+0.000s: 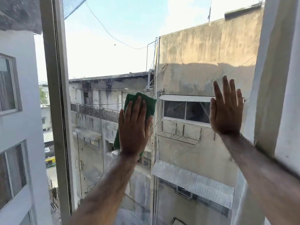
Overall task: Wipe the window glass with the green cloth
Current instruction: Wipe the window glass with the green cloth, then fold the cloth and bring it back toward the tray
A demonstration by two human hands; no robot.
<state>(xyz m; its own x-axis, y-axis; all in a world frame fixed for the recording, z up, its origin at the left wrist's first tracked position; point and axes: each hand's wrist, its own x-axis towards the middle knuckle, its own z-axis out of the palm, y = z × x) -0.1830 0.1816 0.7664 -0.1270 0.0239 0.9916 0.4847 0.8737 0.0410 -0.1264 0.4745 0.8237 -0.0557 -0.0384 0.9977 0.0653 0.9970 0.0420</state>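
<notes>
The window glass (186, 65) fills the middle of the view, with buildings and sky seen through it. My left hand (134, 127) lies flat on the green cloth (150, 105) and presses it against the pane near the centre. The cloth shows above my fingers and below my palm at the left. My right hand (226, 109) rests flat on the bare glass to the right, fingers spread and pointing up, holding nothing.
A grey vertical window frame (56, 95) bounds the pane on the left. A white frame and wall (272, 95) stand at the right, close to my right forearm. Another pane lies left of the grey frame.
</notes>
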